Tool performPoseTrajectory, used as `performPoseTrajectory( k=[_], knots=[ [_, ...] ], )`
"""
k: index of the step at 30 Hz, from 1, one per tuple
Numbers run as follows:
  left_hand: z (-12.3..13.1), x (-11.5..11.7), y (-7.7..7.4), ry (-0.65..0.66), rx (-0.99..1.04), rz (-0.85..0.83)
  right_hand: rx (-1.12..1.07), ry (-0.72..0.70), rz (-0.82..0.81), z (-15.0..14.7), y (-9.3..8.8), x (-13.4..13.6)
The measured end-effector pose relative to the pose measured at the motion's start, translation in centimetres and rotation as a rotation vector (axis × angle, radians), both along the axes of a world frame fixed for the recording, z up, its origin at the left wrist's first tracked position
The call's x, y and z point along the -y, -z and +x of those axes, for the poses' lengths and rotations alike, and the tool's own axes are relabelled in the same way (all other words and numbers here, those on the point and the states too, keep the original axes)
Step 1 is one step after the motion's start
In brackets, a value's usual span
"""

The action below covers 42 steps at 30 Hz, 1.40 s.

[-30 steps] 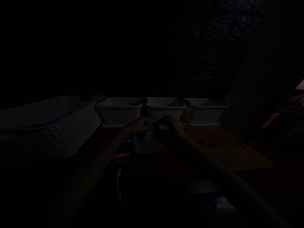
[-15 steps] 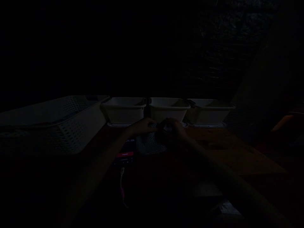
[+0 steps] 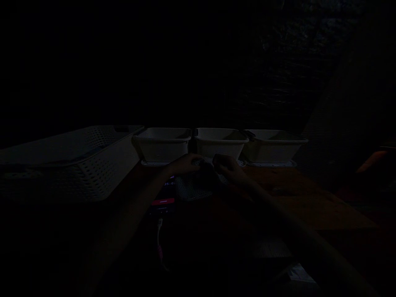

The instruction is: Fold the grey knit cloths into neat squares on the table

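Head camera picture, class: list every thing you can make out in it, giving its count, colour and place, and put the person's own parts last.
Small tubs: three, white, in a row at the far edge of the table.
Perforated basket: one, white, at the left, beside the tubs.
Patterned cloth: one, pale with a fine dark pattern, on the table just in front of the tubs, under both hands.
Phone: one, dark with a lit screen and a red bar, left of the cloth.
Cable: one, white and pink, running from the phone toward the camera.
Table: one, brown wood, very dimly lit.
Left hand: one, on the cloth's far left edge.
Right hand: one, on the cloth's far right edge.
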<state>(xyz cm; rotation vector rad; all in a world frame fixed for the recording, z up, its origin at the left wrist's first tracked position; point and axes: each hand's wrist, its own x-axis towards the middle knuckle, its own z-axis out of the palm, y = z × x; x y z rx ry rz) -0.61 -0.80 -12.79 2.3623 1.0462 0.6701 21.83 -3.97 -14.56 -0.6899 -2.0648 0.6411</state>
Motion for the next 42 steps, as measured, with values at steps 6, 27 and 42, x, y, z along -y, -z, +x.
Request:
performPoseTrajectory(
  k=[6,27,42],
  knots=[
    [-0.3,-0.3,0.0,-0.017,-0.018,0.017,0.095,-0.693,-0.407,1.5,-2.2,1.9],
    [-0.1,0.5,-0.4,0.125,-0.049,-0.003,0.338,0.069,0.417,1.8,0.6,-2.4],
    [-3.6,-1.8,0.1,0.007,-0.100,-0.083,0.577,0.585,0.039,6.0,0.1,-4.4]
  ],
)
